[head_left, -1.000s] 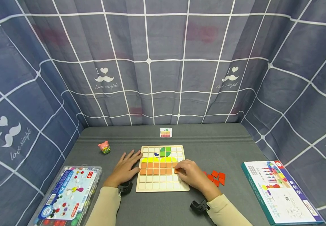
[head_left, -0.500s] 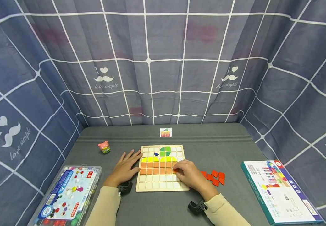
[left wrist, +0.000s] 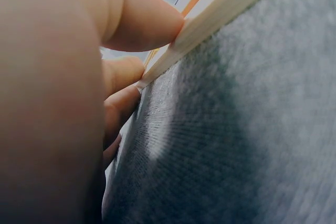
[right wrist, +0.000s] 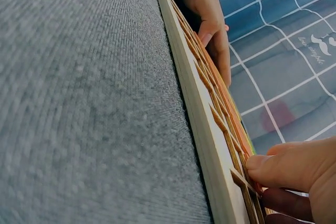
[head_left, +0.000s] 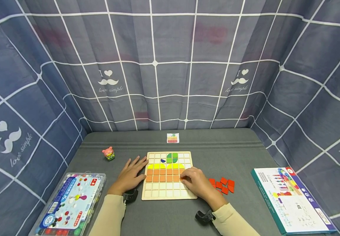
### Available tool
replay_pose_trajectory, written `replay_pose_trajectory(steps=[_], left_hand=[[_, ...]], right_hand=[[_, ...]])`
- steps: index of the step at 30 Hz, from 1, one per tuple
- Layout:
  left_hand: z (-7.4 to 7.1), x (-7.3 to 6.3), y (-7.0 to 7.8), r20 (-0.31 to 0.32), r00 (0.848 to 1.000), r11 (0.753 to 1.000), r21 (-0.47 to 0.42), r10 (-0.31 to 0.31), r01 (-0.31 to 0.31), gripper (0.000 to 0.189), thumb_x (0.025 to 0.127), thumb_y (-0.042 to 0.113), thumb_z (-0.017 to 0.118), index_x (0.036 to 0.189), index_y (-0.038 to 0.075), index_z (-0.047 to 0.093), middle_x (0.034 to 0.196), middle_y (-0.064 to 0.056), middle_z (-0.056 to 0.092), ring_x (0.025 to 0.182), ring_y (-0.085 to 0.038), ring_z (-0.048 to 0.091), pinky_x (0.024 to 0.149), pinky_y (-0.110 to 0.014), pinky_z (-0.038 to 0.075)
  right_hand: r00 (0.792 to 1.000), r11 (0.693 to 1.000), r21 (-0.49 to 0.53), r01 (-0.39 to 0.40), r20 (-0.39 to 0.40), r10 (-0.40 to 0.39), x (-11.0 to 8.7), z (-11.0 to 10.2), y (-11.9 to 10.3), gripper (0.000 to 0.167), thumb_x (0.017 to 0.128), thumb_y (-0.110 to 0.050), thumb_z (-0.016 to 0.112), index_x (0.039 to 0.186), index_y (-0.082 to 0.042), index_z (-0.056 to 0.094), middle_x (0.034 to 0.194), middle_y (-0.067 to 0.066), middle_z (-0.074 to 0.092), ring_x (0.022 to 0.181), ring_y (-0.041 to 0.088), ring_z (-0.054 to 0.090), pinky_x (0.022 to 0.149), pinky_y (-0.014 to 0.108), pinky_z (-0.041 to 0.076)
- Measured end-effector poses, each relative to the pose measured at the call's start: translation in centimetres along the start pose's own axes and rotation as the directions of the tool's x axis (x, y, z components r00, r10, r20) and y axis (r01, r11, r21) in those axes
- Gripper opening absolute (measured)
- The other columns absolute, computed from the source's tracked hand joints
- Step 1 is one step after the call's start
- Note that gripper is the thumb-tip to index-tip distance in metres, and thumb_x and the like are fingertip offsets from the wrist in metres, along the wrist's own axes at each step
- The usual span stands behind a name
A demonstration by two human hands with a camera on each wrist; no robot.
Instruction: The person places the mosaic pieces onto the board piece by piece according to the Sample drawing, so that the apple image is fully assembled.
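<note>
A pale wooden grid board (head_left: 170, 199) lies on the table. It carries several orange square tiles (head_left: 169, 178), a row of yellow pieces (head_left: 159, 166), green pieces (head_left: 174, 155) and a dark blue half-round piece (head_left: 163, 161). My left hand (head_left: 130, 177) rests against the board's left edge, fingers spread; its thumb (left wrist: 157, 24) touches the wooden rim in the left wrist view. My right hand (head_left: 197, 182) has its curled fingers at the right end of the lower orange row. There the thumb (right wrist: 260, 163) and finger pinch a tile mostly hidden under them.
Several red tiles (head_left: 224, 181) lie right of the board. Behind it is a small pattern card (head_left: 173, 138). A pink pig figurine (head_left: 109, 153) stands back left. A clear plastic case (head_left: 73, 203) sits at left, a flat box (head_left: 295, 200) at right. Gridded curtains (head_left: 170, 78) enclose the table.
My right hand has shifted slightly left over the board, its fingertips at the end of the orange row. The left hand keeps its place at the board's edge.
</note>
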State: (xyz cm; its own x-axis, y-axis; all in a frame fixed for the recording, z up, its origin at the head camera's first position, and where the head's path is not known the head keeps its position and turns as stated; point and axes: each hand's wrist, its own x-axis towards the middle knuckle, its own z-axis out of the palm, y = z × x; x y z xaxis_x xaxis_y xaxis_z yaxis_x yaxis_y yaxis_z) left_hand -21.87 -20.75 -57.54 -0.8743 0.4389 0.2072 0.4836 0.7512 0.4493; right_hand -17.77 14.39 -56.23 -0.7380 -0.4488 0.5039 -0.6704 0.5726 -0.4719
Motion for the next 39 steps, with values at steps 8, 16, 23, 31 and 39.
replay_pose_trajectory(steps=[8,16,23,31,39], left_hand=[[0.0,0.1,0.1,0.019,1.0,1.0,0.011,-0.021,0.021,0.068,0.096,0.029,0.066,0.161,0.017,0.048,0.166,-0.001,0.039,0.156,-0.032,0.025,0.126,-0.057,0.005],[-0.1,0.2,0.3,0.047,0.998,0.999,0.018,-0.048,0.047,0.07,0.097,0.029,0.066,0.163,0.019,0.046,0.168,0.002,0.035,0.157,-0.029,0.023,0.127,-0.055,0.002],[-0.1,0.3,0.2,0.038,0.998,0.999,0.024,-0.043,0.042,0.07,0.097,0.03,0.066,0.163,0.019,0.046,0.168,0.001,0.036,0.157,-0.029,0.023,0.126,-0.056,0.002],[-0.4,0.2,0.0,0.036,0.999,0.999,0.021,-0.037,0.036,0.07,0.096,0.029,0.066,0.162,0.017,0.047,0.167,-0.001,0.037,0.156,-0.032,0.024,0.126,-0.057,0.003],[-0.3,0.1,0.0,0.053,0.998,0.999,0.018,-0.038,0.038,0.069,0.098,0.031,0.065,0.163,0.021,0.045,0.168,0.003,0.034,0.157,-0.028,0.022,0.127,-0.055,0.003]], right_hand=[[0.997,1.0,-0.002,0.023,-0.08,-0.023,-0.6,-0.3,0.6,0.023,0.078,0.002,0.091,0.095,-0.009,0.079,0.098,-0.001,0.075,0.088,0.014,0.067,0.07,0.028,0.058],[0.988,0.998,-0.017,-0.058,-0.145,0.055,-1.2,-2.8,1.6,0.021,0.08,0.003,0.089,0.097,-0.005,0.08,0.098,0.0,0.076,0.088,0.016,0.069,0.071,0.034,0.061],[0.958,0.966,0.018,-0.259,-0.124,0.259,-2.2,-5.6,3.1,0.021,0.086,0.002,0.085,0.105,-0.006,0.081,0.103,-0.002,0.075,0.088,0.014,0.07,0.075,0.036,0.062],[0.956,0.955,-0.037,-0.294,-0.025,0.293,-3.3,-6.1,3.7,0.029,0.084,-0.01,0.091,0.111,-0.008,0.08,0.114,0.001,0.074,0.109,0.028,0.069,0.092,0.05,0.057],[0.963,0.963,-0.078,-0.257,0.062,0.261,-3.1,-4.4,3.2,0.033,0.085,-0.006,0.086,0.116,-0.007,0.077,0.122,0.005,0.069,0.113,0.029,0.061,0.098,0.05,0.053]])
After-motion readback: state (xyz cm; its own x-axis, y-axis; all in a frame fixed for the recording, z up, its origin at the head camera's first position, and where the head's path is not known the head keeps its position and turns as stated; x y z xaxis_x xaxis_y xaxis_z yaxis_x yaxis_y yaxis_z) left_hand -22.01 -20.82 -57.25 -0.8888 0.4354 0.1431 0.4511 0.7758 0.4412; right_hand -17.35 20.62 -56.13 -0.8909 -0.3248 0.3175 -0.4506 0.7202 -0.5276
